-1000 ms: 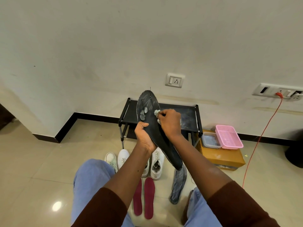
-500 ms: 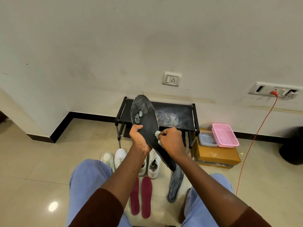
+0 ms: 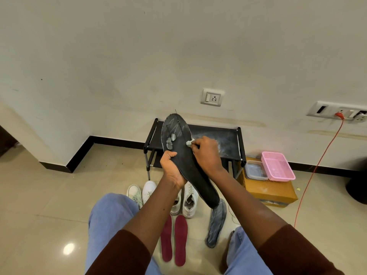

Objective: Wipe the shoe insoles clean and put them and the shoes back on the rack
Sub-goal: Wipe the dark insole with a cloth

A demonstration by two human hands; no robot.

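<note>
Right hand higher, wipe at insole edge (left hand grip midway)

Rack against wall; shoes on floor before it, insole pair nearer still; box right of rack, basket on it.

Lighting bright and even, soft shadows only. One glare spot on the floor tiles (overhead lamp reflected). Edges bend, wide-angle; focus sharp.
</note>
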